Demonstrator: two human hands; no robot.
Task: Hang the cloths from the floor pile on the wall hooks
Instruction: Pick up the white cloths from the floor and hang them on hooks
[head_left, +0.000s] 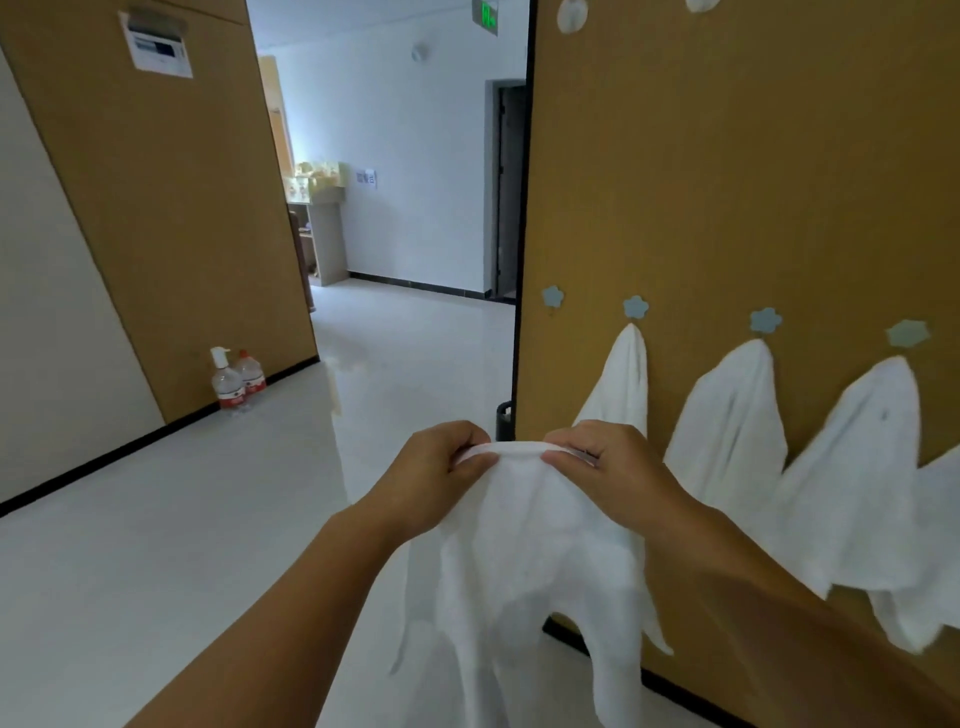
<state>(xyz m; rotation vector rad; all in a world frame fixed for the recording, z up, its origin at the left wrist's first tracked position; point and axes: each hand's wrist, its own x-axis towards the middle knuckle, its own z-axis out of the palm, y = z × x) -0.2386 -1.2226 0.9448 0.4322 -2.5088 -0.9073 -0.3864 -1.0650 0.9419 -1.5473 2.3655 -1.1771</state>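
A white cloth (535, 551) hangs down in front of me, held by its top edge. My left hand (436, 478) pinches that edge on the left and my right hand (608, 467) pinches it on the right, close together. On the brown wall panel (727, 182) to my right runs a row of blue flower-shaped hooks. The leftmost hook (552, 297) is bare. The three hooks after it each carry a white cloth: one (623, 384), another (732, 431), a third (857, 483). The floor pile is out of view.
A glossy white floor (208, 519) stretches ahead into a corridor. Two plastic bottles (236, 382) stand against the brown panel on the left. A small dark object (504, 420) sits at the corner of the right panel. A doorway (509, 192) lies far ahead.
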